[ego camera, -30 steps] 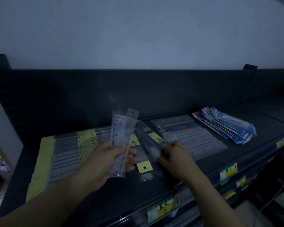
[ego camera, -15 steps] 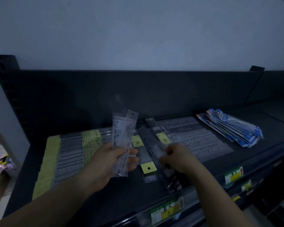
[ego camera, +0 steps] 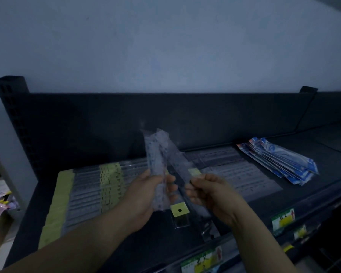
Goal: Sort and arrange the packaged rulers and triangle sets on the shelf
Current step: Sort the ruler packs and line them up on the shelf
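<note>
A second ago the right hand [ego camera: 211, 194] was down on the shelf [ego camera: 323, 154], working at a loose clear-sleeved ruler. Now its grip is pinched on that ruler [ego camera: 180, 168], which is off the shelf and tilted, its upper end close beside the bundle of packaged rulers [ego camera: 157, 164]. The left hand [ego camera: 146, 194] holds that bundle upright as before, its grip wrapped round the lower half. So one more stray looks gathered and ready to join the bundle. A yellow-tagged pack [ego camera: 179, 210] lies loose on the shelf below and between the hands, probably the next to collect. The row of yellow-headed rulers [ego camera: 87, 190] at the left and the blue packets [ego camera: 280, 160] at the right lie unmoved.
</note>
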A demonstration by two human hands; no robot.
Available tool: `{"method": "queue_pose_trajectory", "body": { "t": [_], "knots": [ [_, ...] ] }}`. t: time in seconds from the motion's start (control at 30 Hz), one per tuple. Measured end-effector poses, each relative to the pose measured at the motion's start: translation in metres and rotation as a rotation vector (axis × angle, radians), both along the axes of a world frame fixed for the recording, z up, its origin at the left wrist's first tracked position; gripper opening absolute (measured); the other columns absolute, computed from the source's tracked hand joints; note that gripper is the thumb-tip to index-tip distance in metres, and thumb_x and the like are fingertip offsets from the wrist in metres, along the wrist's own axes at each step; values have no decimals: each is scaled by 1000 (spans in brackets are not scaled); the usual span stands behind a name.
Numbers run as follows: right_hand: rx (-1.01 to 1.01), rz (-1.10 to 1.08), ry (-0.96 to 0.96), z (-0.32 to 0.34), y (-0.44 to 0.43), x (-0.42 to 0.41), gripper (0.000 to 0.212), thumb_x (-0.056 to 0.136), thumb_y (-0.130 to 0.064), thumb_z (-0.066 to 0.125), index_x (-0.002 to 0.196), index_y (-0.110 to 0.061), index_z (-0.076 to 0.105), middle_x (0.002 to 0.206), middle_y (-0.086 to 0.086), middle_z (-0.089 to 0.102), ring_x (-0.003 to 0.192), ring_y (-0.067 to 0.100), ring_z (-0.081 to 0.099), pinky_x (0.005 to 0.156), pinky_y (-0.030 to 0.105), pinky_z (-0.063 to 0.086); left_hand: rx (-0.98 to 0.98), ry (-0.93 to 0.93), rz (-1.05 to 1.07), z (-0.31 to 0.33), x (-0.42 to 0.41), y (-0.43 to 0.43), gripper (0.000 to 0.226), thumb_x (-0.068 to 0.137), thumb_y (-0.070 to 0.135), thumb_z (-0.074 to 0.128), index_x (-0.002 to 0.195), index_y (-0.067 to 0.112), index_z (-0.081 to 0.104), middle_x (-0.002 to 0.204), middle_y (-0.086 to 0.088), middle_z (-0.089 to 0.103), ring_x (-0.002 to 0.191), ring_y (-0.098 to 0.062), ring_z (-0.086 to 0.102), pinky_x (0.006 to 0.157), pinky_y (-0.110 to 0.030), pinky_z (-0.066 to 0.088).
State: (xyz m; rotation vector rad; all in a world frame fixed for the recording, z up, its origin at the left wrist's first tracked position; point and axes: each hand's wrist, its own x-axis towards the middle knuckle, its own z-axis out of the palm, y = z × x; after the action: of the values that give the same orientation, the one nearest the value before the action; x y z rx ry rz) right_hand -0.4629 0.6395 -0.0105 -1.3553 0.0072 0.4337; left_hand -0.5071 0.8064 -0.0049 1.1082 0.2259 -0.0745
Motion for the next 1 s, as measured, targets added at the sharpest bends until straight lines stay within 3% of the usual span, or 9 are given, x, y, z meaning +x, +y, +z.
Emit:
{"method": "queue_pose_trajectory", "body": {
  "t": [0.2,0.33,0.47,0.6,0.67,0.73,0.83,0.9,1.0],
  "knots": [
    [-68,82,-139,7,-34,8,5,80,-13,66,80,-8,65,66,4,61,57,12,56,55,22,50,-6,11,-13,1,7,17,30,99,23,44,114,4,61,76,-7,65,59,-15,57,53,-30,48],
    [-168,203,-162,10,-64,20,14,76,-16,74,77,-7,63,52,3,48,47,11,41,47,19,36,14,89,-181,2,11,46,58,97,52,34,113,5,64,72,-7,60,50,-13,50,42,-23,43],
    [-301,403,-190,11,-66,30,24,68,-25,79,80,-8,69,64,8,47,54,14,39,51,23,33,86,141,-417,8,7,58,75,91,67,26,102,7,70,76,-14,59,56,-20,53,41,-24,42],
    [-366,507,-211,19,-55,37,7,78,-13,73,80,-7,71,57,1,53,46,8,39,45,17,32,260,159,-575,11,3,58,81,89,68,27,115,2,64,86,-19,64,67,-27,62,43,-22,43],
    [-434,496,-261,23,-45,39,9,76,-12,71,84,-7,73,56,1,55,45,7,39,46,18,31,285,157,-646,12,0,63,68,91,58,37,118,1,63,95,-23,66,68,-27,63,43,-22,43],
    [-474,370,-316,23,-33,40,13,77,-10,72,90,-6,73,67,5,62,49,8,43,51,22,34,231,151,-705,12,-2,68,50,87,37,51,118,-1,62,100,-23,66,68,-26,64,45,-24,46],
    [-487,101,-367,15,-25,40,21,83,-17,71,99,-4,68,83,10,66,62,12,54,58,24,46,39,169,-605,5,-2,74,36,89,18,50,120,0,56,92,-17,64,62,-21,58,49,-26,47],
    [-766,118,-438,4,-23,37,22,84,-28,70,94,-8,69,85,11,69,67,13,59,61,24,50,-11,139,-514,-1,-1,77,33,91,19,46,120,4,52,86,-11,59,59,-16,51,52,-26,46],
    [-1137,187,-485,-19,-17,31,34,74,-34,77,79,-2,66,73,13,66,63,18,60,65,36,55,-3,100,-448,-5,0,76,37,91,25,48,124,10,49,77,-5,52,56,-13,42,52,-25,42]
  ]
}}
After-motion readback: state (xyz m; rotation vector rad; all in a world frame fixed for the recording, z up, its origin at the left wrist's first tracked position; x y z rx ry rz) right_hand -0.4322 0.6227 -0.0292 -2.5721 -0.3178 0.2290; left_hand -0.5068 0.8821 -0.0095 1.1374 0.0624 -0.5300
